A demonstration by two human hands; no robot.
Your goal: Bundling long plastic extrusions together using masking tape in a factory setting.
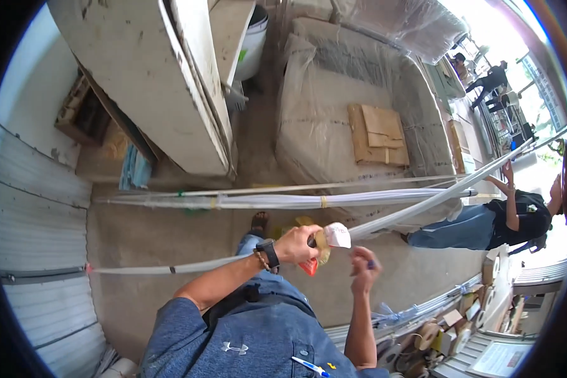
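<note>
My left hand (294, 244), with a dark watch and a beaded bracelet at its wrist, is closed round a roll of tan tape (322, 239). A red-orange piece (309, 267) hangs just below the roll. Beside the tape, a white paper label (338, 235) with handwriting lies against a long bundle of whitish tubes (397, 217), which crosses in front of me. To the right of the label, my right hand (364, 264) is raised with its fingers curled. Something small and blue shows at those fingers, too small to name.
A second bundle of white tubes (252, 201) runs across beyond my hands. On the right a person in a dark shirt (516, 214) holds up the far tube end. Ahead stands plastic-wrapped furniture (321, 120) bearing folded cardboard (379, 135). Several rolls and boxes (428, 334) sit at lower right.
</note>
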